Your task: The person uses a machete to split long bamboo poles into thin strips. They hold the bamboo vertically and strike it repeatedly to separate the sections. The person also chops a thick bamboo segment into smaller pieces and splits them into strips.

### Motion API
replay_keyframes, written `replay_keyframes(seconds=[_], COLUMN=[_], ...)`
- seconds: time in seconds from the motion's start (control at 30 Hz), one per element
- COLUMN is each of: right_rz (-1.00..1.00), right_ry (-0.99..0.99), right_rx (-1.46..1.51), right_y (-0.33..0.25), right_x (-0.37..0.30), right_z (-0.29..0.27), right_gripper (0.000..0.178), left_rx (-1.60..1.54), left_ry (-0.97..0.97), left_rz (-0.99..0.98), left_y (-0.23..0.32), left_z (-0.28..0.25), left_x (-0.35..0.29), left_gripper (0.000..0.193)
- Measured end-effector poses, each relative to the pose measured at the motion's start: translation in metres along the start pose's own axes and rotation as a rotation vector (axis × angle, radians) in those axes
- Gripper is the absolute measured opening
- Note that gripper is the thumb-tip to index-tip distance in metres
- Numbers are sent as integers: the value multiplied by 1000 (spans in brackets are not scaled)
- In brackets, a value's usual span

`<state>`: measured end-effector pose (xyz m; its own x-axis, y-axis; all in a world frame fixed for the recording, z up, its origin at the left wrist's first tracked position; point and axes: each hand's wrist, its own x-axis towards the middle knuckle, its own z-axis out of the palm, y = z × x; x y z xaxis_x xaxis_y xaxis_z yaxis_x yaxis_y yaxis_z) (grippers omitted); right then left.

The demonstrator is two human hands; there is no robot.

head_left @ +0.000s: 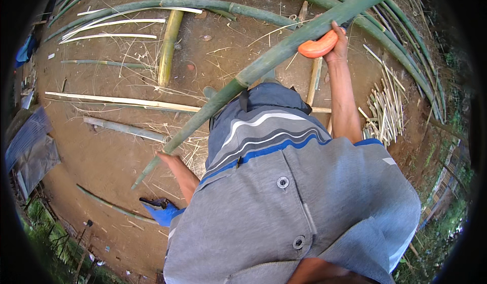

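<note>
Bare dirt yard [116, 157], split strips [122, 100] & poles lying about. Item: long green bamboo pole [264, 63], slanting across our front. L hand [170, 158]: grip clenched on pole's lower end. R hand [339, 43]: arm stretched up, grip grasping orange-handled tool [317, 47] against pole. We judge: hold pole steady w/ L, keep tool square to stem.

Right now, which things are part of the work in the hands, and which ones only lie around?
In use:
- long green bamboo pole, held by left hand
- orange-handled tool in right hand, against the pole

Lying about:
- split pale strips
- bundle of short sticks
- blue footwear
</note>
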<state>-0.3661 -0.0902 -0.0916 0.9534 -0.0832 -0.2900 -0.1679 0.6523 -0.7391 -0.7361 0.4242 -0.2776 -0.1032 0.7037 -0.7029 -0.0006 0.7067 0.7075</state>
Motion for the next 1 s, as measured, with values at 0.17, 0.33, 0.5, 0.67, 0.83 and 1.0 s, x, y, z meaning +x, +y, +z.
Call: replay_keyframes(seconds=[0.17,0.33,0.5,0.67,0.83,1.0], right_rz=[-96,-118,-32,-296,-127,-159], right_ry=[-47,91,262,439,599,290], right_rx=[-66,-123,-66,-442,-1066,-1544], right_y=[-8,5,29,82,76,71], right_x=[-5,27,26,-19,-74,-99], right_z=[25,12,-9,-19,-18,64], right_gripper=[41,30,12,20,22,35], left_rx=[-413,-809,-857,-771,-749,-739], left_ry=[-176,-530,-741,-544,-863,-781], left_rz=[-357,-225,-244,-155,47,263], left_y=[-42,-60,7,62,118,167], left_z=[-14,-12,27,111,179,225], left_x=[47,109,78,-35,-75,-140], left_gripper=[67,40,31,28,29,27])
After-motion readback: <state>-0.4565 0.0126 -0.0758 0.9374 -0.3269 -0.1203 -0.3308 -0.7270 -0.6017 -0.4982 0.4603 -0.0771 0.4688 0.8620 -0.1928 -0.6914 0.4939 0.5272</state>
